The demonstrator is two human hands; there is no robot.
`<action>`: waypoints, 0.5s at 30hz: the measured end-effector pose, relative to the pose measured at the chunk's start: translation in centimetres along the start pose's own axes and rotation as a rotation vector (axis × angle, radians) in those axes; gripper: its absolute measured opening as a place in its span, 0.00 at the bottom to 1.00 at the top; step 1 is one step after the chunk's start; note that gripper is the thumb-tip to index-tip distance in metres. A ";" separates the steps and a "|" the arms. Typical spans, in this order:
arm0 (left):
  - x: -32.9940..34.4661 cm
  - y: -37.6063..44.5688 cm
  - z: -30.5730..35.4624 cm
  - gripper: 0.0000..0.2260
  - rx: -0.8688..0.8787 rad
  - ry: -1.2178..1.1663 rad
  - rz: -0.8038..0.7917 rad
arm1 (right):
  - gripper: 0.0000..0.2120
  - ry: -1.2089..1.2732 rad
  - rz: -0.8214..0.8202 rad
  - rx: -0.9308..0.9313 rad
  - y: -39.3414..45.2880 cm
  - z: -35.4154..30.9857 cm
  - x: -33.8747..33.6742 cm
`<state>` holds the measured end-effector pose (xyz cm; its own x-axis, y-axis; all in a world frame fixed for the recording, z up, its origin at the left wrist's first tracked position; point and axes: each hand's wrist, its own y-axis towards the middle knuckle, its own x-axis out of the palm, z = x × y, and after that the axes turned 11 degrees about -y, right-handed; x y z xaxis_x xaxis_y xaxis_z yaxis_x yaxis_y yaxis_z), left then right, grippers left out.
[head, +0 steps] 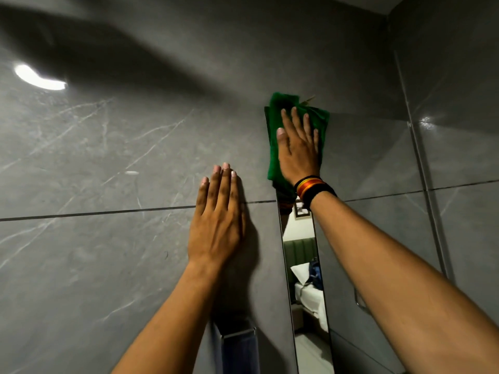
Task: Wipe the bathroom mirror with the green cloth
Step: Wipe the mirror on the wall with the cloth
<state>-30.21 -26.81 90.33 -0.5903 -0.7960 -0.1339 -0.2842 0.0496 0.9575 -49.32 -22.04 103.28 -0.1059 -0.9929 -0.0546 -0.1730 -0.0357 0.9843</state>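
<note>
The green cloth (272,160) sits folded at the top end of the narrow mirror (306,287), pinned flat under the right hand (298,151), whose fingers (295,117) lie spread and extended, not pinching. The left hand (216,222) rests on the grey tiled wall (108,157) to the left, fingers together. The cloth looks soft and light, so a broad palm press should carry it; the glass is likely slick, and its edges may snag.

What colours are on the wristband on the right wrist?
The wristband is black with red and yellow stripes; the head view shows it.
</note>
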 end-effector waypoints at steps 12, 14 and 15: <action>0.0 0.0 0.2 0.29 0.014 -0.031 0.033 | 0.24 -0.087 0.014 0.366 5.2 16.1 -0.4; 0.0 0.0 0.3 0.29 0.022 -0.016 0.050 | 0.25 -0.077 0.005 0.440 6.0 19.1 -0.7; 0.1 0.0 0.3 0.29 0.025 -0.007 0.055 | 0.25 -0.079 -0.004 0.478 6.5 20.6 -0.8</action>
<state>-30.46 -26.68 90.23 -0.6111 -0.7871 -0.0836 -0.2701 0.1081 0.9568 -70.53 -19.16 106.24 -0.1747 -0.9806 -0.0888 -0.6025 0.0351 0.7974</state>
